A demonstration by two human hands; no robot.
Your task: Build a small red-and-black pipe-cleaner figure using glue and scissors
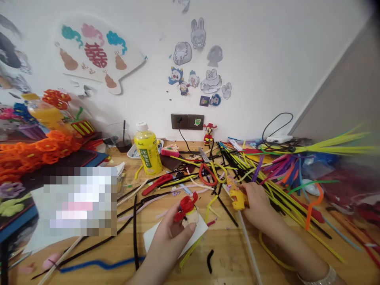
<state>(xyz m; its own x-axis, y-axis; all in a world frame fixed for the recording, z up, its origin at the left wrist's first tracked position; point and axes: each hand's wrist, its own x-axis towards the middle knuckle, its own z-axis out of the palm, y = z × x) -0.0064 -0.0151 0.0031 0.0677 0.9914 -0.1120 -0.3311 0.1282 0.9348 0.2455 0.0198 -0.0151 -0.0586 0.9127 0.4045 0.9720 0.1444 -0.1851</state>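
Note:
My left hand (175, 233) is closed around a small doll head (191, 217) with a red hat and a cream-coloured face, made of fuzzy pipe cleaner. Under it lies a white sheet of paper (197, 233). To the right, my right hand (258, 204) grips a yellow hot glue gun (237, 196), its nozzle pointing away from me. A long pale glue stick (249, 247) runs from its back toward the table's front edge. Just beyond the glue gun are red-and-yellow-handled scissors (208, 176). A finished-looking figurine with a red hat (209, 133) stands against the wall.
Loose black and yellow pipe cleaners (267, 178) cover the right and middle of the table. A yellow drink bottle (147, 150) stands at the back, a cup with dark liquid (123, 138) beside it. Orange fuzzy flowers (38, 152) fill the left. A blurred-out patch (80, 202) hides part of the left side.

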